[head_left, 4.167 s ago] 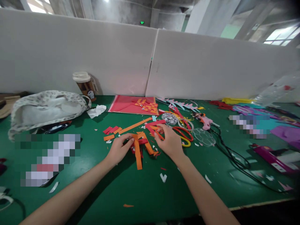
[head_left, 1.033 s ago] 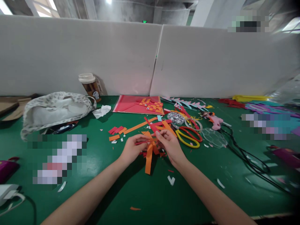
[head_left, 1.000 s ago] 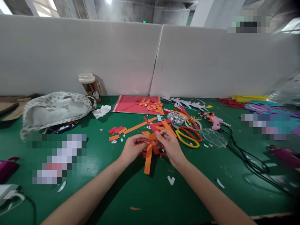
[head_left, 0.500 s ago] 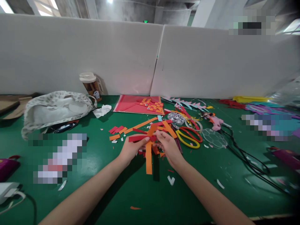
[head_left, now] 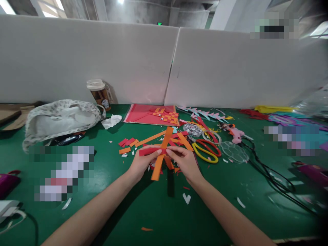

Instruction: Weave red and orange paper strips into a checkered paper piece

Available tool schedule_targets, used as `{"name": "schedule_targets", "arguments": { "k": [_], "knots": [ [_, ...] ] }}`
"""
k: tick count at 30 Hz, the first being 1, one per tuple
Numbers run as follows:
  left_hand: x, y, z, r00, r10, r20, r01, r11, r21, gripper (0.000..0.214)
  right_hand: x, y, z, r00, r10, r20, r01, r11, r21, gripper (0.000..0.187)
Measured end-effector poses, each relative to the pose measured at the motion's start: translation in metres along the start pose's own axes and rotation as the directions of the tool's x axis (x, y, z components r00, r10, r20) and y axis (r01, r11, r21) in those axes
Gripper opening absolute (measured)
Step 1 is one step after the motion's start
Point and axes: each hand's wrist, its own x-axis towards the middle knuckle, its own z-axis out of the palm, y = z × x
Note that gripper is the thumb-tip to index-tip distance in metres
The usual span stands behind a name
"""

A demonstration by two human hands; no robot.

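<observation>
Both hands meet over the middle of the green table, lifting crossed paper strips. My left hand pinches a red paper strip that lies level across a long orange paper strip, which stands tilted from lower left to upper right. My right hand pinches the same crossing from the right. Under the hands lie more loose orange and red strips.
Red-and-yellow scissors, a dish of googly eyes, a clear plastic tray and a pink glue gun with black cable lie right of the hands. A red sheet with woven piece, coffee cup, tissue and patterned bag sit behind and left.
The hands have lifted the crossed strips off the table. The orange strip swung from hanging straight down to a tilt, and the red strip now lies across it.
</observation>
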Motion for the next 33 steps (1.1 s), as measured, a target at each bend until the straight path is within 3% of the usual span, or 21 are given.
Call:
{"name": "schedule_targets", "arguments": {
  "k": [4, 12, 20, 33],
  "knots": [
    [0.0005, 0.0009, 0.0007, 1.0, 0.022, -0.017, -0.022, 1.0, 0.02, 0.029, 0.0005, 0.0022, 0.0001, 1.0, 0.012, 0.011, -0.012, 1.0, 0.012, 0.025],
    [0.0013, 0.0002, 0.001, 0.997, -0.035, 0.071, 0.044, 0.991, -0.13, 0.028, 0.0038, 0.0001, -0.0022, 0.994, 0.078, -0.075, -0.066, 0.987, 0.145, 0.028],
    [0.0032, -0.0081, -0.0006, 0.99, 0.042, 0.136, -0.042, 0.999, -0.003, 0.027, 0.0023, 0.001, -0.0008, 0.998, 0.053, -0.025, -0.049, 0.99, 0.134, 0.024],
    [0.0013, -0.0066, -0.0001, 0.999, 0.013, 0.047, -0.019, 0.992, 0.128, 0.03, 0.0005, -0.0001, 0.0008, 0.999, 0.054, 0.003, -0.054, 0.992, 0.115, 0.022]
  ]
}}
